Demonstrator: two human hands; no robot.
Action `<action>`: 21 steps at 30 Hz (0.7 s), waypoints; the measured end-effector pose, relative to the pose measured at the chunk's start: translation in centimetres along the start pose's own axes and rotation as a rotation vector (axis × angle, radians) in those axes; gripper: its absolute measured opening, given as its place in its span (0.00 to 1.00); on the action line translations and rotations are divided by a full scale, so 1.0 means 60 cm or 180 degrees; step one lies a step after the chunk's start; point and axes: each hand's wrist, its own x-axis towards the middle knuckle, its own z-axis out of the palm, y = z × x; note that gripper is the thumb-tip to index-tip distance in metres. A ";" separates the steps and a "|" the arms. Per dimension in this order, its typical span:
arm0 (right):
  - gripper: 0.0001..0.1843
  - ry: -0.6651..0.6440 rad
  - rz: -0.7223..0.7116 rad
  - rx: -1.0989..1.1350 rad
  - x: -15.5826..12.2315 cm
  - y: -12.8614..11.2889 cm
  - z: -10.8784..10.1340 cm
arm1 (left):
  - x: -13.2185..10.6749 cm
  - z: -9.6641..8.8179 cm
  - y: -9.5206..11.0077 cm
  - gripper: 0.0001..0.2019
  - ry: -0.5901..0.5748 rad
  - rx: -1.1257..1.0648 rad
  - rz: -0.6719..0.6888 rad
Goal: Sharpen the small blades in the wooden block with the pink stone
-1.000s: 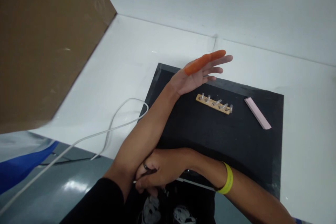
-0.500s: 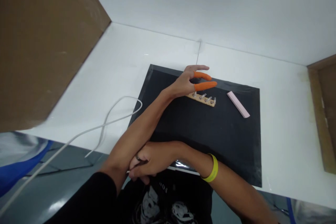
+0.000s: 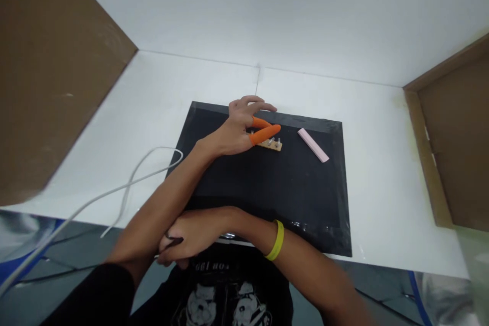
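My left hand (image 3: 244, 125) wears orange finger covers on thumb and index finger. It is over a narrow wooden strip (image 3: 267, 144) with short, shiny metal posts standing along it, and hides its left part. Thumb and index tips meet in a pinch; anything between them is hidden. The other fingers stretch loosely outward. Under my left forearm, near the table's front edge, my right hand (image 3: 191, 237) is closed with a dark ring on one finger. A tiny pale tip sticks out at its far side, too small to name. A yellow band circles my right wrist.
A black mat (image 3: 263, 188) lies on the white table (image 3: 367, 173). To the strip's right rests a pink bar (image 3: 313, 144). A white cable (image 3: 114, 191) loops over the table's left side. Brown panels (image 3: 49, 81) and a white back wall (image 3: 267, 10) surround the table.
The whole view has shifted, so everything appears further left. My left hand has come slightly nearer the strip, and its thumb and index tips have closed together. My right hand stays under the left forearm.
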 end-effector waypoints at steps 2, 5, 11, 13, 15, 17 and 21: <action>0.11 0.0017 0.0005 0.0012 -0.002 -0.002 0.001 | -0.004 0.001 0.012 0.13 -0.0154 0.0182 -0.0082; 0.12 0.0023 0.0037 0.0039 -0.005 -0.001 0.003 | -0.009 0.002 0.017 0.18 -0.0291 0.0427 -0.0168; 0.11 0.0133 -0.0161 0.0010 0.000 0.021 0.010 | -0.015 0.011 0.011 0.22 -0.0499 0.0899 -0.0071; 0.10 0.0141 -0.0297 -0.0029 0.002 0.025 0.011 | -0.017 0.012 0.009 0.22 -0.0532 0.1012 -0.0031; 0.10 0.0151 -0.0345 -0.0078 0.001 0.023 0.011 | -0.018 0.010 0.006 0.20 -0.0500 0.1098 -0.0031; 0.10 0.0135 -0.0310 -0.0164 -0.002 0.017 0.009 | -0.019 0.006 0.002 0.17 -0.0431 0.1208 -0.0046; 0.13 0.0102 -0.0190 -0.0280 -0.008 0.006 0.006 | -0.020 0.002 -0.009 0.14 -0.0523 0.1325 -0.0043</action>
